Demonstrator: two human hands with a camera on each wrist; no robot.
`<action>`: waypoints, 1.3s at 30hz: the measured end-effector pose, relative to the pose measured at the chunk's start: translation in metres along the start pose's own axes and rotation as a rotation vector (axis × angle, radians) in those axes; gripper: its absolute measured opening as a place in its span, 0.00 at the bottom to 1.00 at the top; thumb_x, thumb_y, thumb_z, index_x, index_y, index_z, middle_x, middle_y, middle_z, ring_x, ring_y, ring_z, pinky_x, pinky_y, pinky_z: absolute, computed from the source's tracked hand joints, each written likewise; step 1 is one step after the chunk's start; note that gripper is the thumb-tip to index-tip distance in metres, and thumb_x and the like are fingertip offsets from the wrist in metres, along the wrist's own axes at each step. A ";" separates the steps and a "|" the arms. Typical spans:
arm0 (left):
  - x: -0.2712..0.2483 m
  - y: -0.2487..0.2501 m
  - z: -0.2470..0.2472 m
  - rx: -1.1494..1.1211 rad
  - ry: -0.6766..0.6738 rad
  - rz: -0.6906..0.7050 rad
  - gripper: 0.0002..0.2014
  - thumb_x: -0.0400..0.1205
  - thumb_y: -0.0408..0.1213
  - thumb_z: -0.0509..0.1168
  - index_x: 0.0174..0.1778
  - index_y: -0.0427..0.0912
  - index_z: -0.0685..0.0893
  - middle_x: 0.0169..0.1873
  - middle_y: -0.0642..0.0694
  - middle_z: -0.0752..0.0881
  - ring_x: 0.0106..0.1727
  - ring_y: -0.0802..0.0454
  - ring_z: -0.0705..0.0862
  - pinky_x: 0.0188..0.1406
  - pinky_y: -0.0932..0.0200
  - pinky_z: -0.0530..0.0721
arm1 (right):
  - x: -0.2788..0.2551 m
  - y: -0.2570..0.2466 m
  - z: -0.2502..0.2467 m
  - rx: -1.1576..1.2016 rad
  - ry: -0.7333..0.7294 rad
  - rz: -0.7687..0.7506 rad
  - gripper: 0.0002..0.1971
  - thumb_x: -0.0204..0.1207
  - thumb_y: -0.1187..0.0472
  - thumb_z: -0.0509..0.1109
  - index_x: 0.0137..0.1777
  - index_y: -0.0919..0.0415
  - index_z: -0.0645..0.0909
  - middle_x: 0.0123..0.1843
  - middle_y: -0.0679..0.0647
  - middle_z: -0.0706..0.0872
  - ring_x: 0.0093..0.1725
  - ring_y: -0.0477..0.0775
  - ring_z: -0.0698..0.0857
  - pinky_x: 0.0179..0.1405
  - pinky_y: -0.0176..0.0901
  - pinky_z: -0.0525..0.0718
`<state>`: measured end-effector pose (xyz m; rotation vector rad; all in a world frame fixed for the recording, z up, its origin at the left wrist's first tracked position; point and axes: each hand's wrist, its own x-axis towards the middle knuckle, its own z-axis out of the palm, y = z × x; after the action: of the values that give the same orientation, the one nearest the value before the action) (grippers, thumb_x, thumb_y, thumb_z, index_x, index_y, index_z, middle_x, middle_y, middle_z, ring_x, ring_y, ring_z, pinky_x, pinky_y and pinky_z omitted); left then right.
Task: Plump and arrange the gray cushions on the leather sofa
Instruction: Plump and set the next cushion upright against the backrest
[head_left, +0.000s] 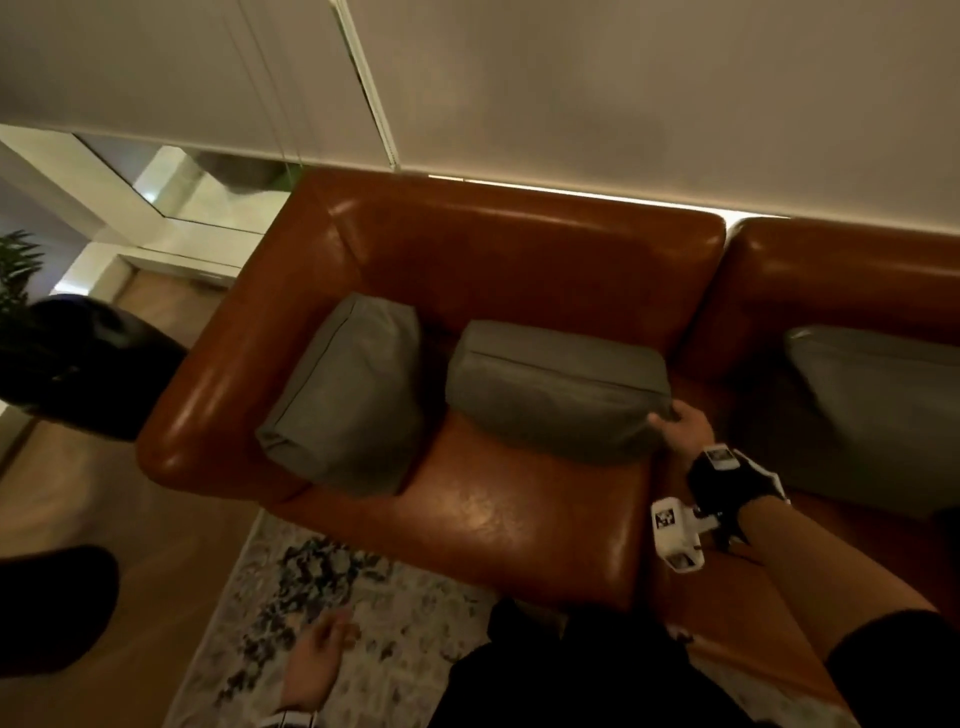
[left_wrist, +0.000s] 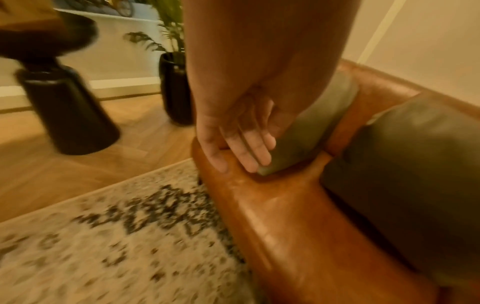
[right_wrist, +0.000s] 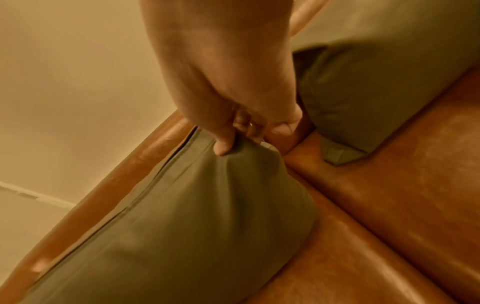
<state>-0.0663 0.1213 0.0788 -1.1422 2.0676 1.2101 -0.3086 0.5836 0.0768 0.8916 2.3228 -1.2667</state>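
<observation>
A brown leather sofa (head_left: 519, 519) carries three gray cushions. The left cushion (head_left: 348, 395) leans against the armrest. The middle cushion (head_left: 556, 389) stands along the backrest, and my right hand (head_left: 680, 421) pinches its right corner. The right wrist view shows fingers (right_wrist: 223, 146) curled into the fabric of that cushion (right_wrist: 182, 216). A third cushion (head_left: 872, 395) rests on the neighbouring seat to the right. My left hand (head_left: 322, 649) hangs low over the rug, apart from the sofa. In the left wrist view the left hand (left_wrist: 241, 148) has straight fingers and holds nothing.
A patterned rug (head_left: 363, 597) lies in front of the sofa on a wooden floor. A black round side table (head_left: 78, 364) stands left of the armrest, with a potted plant (left_wrist: 172, 88) behind it. A pale wall runs close behind the backrest.
</observation>
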 end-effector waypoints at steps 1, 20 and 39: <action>0.003 0.021 0.004 0.017 -0.018 0.052 0.12 0.85 0.40 0.57 0.58 0.41 0.81 0.51 0.38 0.86 0.52 0.38 0.83 0.56 0.46 0.78 | -0.010 0.006 0.002 0.007 -0.013 -0.004 0.25 0.76 0.62 0.71 0.71 0.70 0.74 0.70 0.65 0.79 0.69 0.66 0.78 0.72 0.57 0.75; 0.136 0.293 0.121 0.470 -0.233 0.368 0.15 0.85 0.30 0.55 0.64 0.36 0.81 0.54 0.30 0.86 0.46 0.37 0.86 0.53 0.46 0.85 | -0.013 0.043 -0.018 0.333 -0.112 0.412 0.09 0.76 0.70 0.68 0.51 0.78 0.81 0.39 0.62 0.84 0.34 0.56 0.82 0.27 0.37 0.82; 0.139 0.291 0.099 0.251 -0.213 0.436 0.07 0.78 0.26 0.65 0.48 0.34 0.87 0.48 0.34 0.88 0.56 0.38 0.85 0.56 0.54 0.80 | -0.015 0.016 -0.017 0.471 0.073 0.316 0.06 0.86 0.64 0.55 0.55 0.62 0.73 0.37 0.57 0.78 0.25 0.45 0.82 0.15 0.27 0.74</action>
<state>-0.3870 0.2255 0.0642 -0.4396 2.2858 1.1555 -0.2870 0.5988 0.0839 1.4083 1.8542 -1.6826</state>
